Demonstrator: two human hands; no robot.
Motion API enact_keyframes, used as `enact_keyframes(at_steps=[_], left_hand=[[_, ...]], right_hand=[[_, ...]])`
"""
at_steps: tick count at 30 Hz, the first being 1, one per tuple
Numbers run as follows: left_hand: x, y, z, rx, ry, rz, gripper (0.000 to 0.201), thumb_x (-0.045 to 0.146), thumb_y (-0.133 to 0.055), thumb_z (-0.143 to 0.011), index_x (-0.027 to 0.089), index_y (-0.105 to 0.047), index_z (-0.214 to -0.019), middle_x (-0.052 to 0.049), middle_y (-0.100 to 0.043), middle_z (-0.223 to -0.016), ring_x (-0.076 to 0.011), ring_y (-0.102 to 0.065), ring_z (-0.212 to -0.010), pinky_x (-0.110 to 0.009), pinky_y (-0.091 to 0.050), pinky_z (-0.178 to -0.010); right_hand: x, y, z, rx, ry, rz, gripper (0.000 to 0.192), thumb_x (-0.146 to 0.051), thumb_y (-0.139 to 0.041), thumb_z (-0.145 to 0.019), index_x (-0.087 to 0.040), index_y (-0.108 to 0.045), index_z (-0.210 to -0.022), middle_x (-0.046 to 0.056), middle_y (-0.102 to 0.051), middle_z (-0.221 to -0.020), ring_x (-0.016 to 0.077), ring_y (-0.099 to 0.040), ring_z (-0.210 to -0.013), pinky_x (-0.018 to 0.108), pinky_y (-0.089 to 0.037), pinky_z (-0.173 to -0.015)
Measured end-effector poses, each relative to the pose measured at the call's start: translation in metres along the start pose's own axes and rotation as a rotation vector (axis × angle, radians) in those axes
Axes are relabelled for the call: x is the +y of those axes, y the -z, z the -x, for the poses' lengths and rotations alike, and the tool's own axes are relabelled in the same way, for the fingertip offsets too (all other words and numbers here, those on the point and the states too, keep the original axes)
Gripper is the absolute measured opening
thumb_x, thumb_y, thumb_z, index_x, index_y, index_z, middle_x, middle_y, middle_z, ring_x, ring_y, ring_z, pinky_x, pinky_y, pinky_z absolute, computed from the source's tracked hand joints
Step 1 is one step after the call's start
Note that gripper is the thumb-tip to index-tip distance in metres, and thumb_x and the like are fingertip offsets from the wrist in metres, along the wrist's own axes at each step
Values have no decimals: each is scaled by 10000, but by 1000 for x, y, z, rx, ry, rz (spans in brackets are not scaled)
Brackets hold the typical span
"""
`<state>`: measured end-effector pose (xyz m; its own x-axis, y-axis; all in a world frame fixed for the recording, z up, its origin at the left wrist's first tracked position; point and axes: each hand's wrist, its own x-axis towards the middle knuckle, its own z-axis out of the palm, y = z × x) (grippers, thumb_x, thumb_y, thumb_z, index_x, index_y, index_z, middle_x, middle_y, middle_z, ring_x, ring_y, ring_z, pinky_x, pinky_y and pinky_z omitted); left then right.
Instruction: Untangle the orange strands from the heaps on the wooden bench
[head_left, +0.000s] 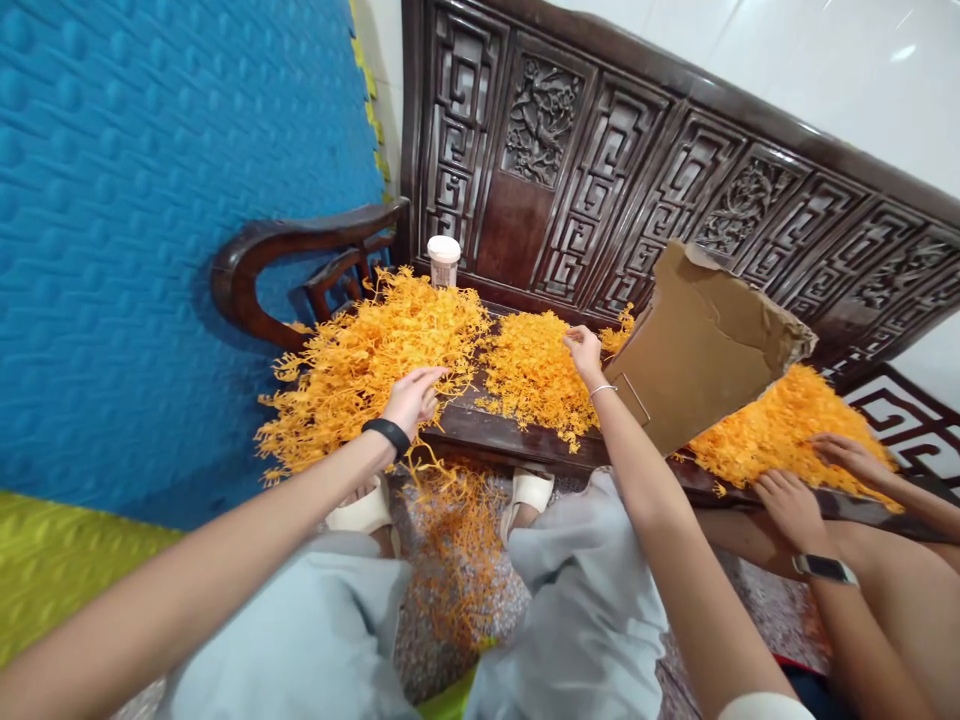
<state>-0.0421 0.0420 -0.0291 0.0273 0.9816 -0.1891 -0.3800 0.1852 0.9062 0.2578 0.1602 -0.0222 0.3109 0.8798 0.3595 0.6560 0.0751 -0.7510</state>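
Left hand (pixel 411 400), black band at the wrist, palm down with fingers loosely curled, resting on the near edge of the left pile of orange sprigs (pixel 367 365); nothing visibly pinched, fingertips touching the stems. Right hand (pixel 586 352), thin bracelet at the wrist, reaching forward with fingers bent over the far right edge of the middle pile of orange sprigs (pixel 536 375); whether any sprig is caught between the fingers cannot be told. Both piles spread on the seat of a dark carved wooden bench (pixel 517 440), left pile spilling over the front edge, middle pile just beside it with a narrow bare strip of seat between. Loose orange sprigs on the floor (pixel 454 540) below the seat edge, between two feet in pale slippers (pixel 527 490). Torn brown cardboard piece (pixel 694 345) tilted upright just right of the right hand, near it but apart. Behind the cardboard and further right, a third orange pile (pixel 787 425) on the same seat. Another person's two hands (pixel 787 505) on that right pile, one wrist wearing a watch. Small jar with a white lid (pixel 443 260) upright at the back of the seat, against the carved backrest, touching the far edge of the left pile. Blue textured mat (pixel 150 200) standing to the left of the bench armrest.
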Motion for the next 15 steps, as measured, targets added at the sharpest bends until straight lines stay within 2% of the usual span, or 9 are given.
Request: enact_keyframes(at_steps=[3, 5, 7, 10, 12, 13, 15], left_hand=[[0, -1, 1, -31, -9, -3, 171, 282, -563, -759, 150, -588, -865, 118, -257, -265, -33, -176, -253, -170, -101, -321], [1, -6, 2, -52, -15, 12, 197, 303, -563, -765, 149, -590, -884, 120, -247, -266, -31, -167, -255, -169, -98, -324], [3, -11, 4, -73, -23, 38, 210, 313, -559, -772, 149, -589, -900, 121, -241, -266, -31, -160, -256, -170, -97, -328], [7, -16, 5, -94, -51, 83, 219, 316, -554, -780, 147, -586, -915, 121, -247, -268, -32, -163, -259, -171, -108, -330], [10, -17, 5, -94, -64, 105, 214, 310, -550, -784, 144, -583, -915, 121, -248, -267, -34, -164, -259, -171, -115, -330], [12, -18, 6, -94, -66, 111, 209, 306, -546, -787, 143, -581, -914, 121, -248, -266, -34, -163, -258, -172, -116, -330], [13, -20, 6, -99, -68, 115, 202, 299, -539, -793, 144, -579, -916, 121, -248, -264, -36, -165, -256, -173, -116, -330]], right_hand=[[-19, -3, 2, -80, 40, -145, 151, -292, -541, -687, -145, -571, -706, 35, -614, -763, 97, -484, -550, 239, -411, -572], [-39, -7, 7, -193, 52, -236, 180, -320, -558, -688, -141, -576, -694, 35, -622, -750, 80, -468, -508, 233, -412, -554], [-60, -12, 15, -401, 58, -278, 206, -340, -583, -690, -136, -602, -713, 44, -641, -768, 77, -499, -529, 217, -406, -544], [-88, -20, 31, -818, 76, -256, 267, -384, -617, -697, -147, -659, -815, 55, -665, -862, 97, -575, -661, 199, -404, -561], [-102, -26, 43, -992, 100, -254, 314, -394, -640, -691, -159, -667, -897, 55, -663, -926, 118, -591, -777, 202, -420, -608], [-108, -30, 48, -1010, 107, -271, 343, -391, -654, -683, -164, -660, -939, 54, -657, -958, 126, -588, -825, 207, -427, -633], [-116, -36, 58, -960, 107, -327, 402, -381, -667, -676, -173, -633, -1018, 49, -645, -1003, 135, -577, -880, 220, -434, -670]])
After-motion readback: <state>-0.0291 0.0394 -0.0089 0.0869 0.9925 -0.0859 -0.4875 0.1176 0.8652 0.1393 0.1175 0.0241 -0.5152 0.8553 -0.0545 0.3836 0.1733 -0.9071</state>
